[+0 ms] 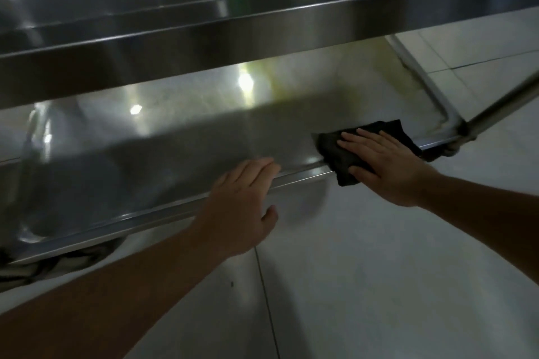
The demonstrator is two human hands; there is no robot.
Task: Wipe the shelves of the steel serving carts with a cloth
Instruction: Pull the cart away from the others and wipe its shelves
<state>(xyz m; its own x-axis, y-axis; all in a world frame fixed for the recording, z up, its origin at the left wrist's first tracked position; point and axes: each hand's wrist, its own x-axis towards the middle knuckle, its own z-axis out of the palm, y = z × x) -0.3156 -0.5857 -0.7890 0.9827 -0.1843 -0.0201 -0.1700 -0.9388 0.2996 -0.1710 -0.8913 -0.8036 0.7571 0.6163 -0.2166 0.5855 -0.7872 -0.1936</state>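
The cloth (344,154), dark and folded into a thick pad, is lying at the front right of the lower shelf (175,137) of the steel serving cart, with its near end drooping over the shelf's raised front rim (163,210). Your right hand (379,165) is pressing down on it with the palm flat and the fingers stretched straight toward the left, nothing curled around the fabric. Your left hand (242,204) is resting on the same front rim, well to the left of the cloth, its fingers reaching over the lip onto the shelf surface and its thumb hanging free on the near side, gripping nothing that can be seen. Both bare forearms are reaching in from the bottom corners of the head view.

The upper shelf (262,35) is crossing the frame above your hands as a broad steel band, throwing a shadow over the near part of the lower shelf. Ceiling lights are glinting off the steel, and a yellowish tinge is showing toward the shelf's far right corner. A round steel post (501,109) is slanting up from the shelf's right front corner, just beyond the cloth. Pale floor tiles (379,285) are spreading below and to the right of the cart.
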